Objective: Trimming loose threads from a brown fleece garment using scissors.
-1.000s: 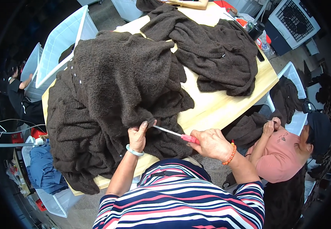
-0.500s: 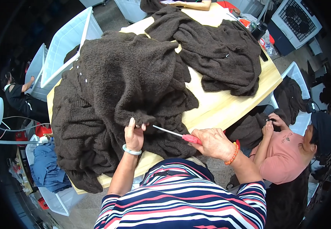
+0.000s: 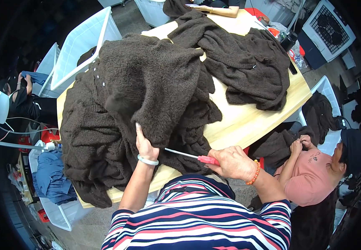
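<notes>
A heap of dark brown knit garments [image 3: 93,141] covers the left half of the light wooden table [image 3: 238,133]. Held at the near edge of the top knit garment [image 3: 159,83] is my left hand [image 3: 148,146], a pale bangle on its wrist. One finger lies along the cloth; the rest are partly hidden by it. My right hand [image 3: 235,162], with an orange bead bracelet, is closed round a red-handled tool [image 3: 207,160] resembling a screwdriver. Its thin metal shaft points left, and the tip ends beside my left hand at the cloth; the tip's shape is unclear.
More brown knitwear [image 3: 251,71] lies at the table's far right. White bins [image 3: 80,46] stand at the far left, and one with blue cloth [image 3: 53,179] at the near left. A co-worker in pink [image 3: 309,179] handles brown cloth at the right; another person's forearm [image 3: 224,11] rests at the far edge.
My left hand has moved slightly down and turned, its fingers now further behind the garment's edge. The tool's tip is a little lower. The view has shifted slightly.
</notes>
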Demonstrator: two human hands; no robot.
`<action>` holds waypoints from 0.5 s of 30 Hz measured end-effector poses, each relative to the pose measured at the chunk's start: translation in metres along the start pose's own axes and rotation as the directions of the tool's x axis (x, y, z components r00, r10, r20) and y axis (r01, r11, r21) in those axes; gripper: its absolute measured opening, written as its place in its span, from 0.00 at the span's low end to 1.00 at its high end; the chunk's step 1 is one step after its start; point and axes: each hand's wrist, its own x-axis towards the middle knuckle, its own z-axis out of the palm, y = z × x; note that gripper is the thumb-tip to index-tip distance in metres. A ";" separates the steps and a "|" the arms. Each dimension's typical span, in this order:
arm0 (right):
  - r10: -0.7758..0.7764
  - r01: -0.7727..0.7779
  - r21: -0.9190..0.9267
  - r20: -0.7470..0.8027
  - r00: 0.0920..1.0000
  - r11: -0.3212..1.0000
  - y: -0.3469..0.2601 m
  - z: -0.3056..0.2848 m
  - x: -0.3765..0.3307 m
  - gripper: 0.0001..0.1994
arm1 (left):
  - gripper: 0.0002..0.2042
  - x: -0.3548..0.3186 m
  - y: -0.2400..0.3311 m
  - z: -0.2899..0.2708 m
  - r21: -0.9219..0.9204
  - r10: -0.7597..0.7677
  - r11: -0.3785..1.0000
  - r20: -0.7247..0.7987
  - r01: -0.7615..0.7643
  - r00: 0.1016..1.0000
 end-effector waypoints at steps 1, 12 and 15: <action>-0.008 0.007 -0.020 -0.041 0.999 1.000 0.000 0.002 -0.001 0.13 | 0.25 0.001 0.002 -0.002 -0.060 -0.039 0.997 0.033 0.041 0.999; -0.057 0.058 -0.049 0.025 0.998 0.997 -0.004 0.001 -0.002 0.14 | 0.27 -0.007 0.012 -0.001 -0.177 -0.160 0.967 0.125 0.181 0.979; -0.011 0.011 -0.017 0.038 0.999 1.000 -0.006 -0.002 0.002 0.15 | 0.26 -0.016 0.014 0.003 -0.175 -0.170 0.965 0.154 0.196 0.973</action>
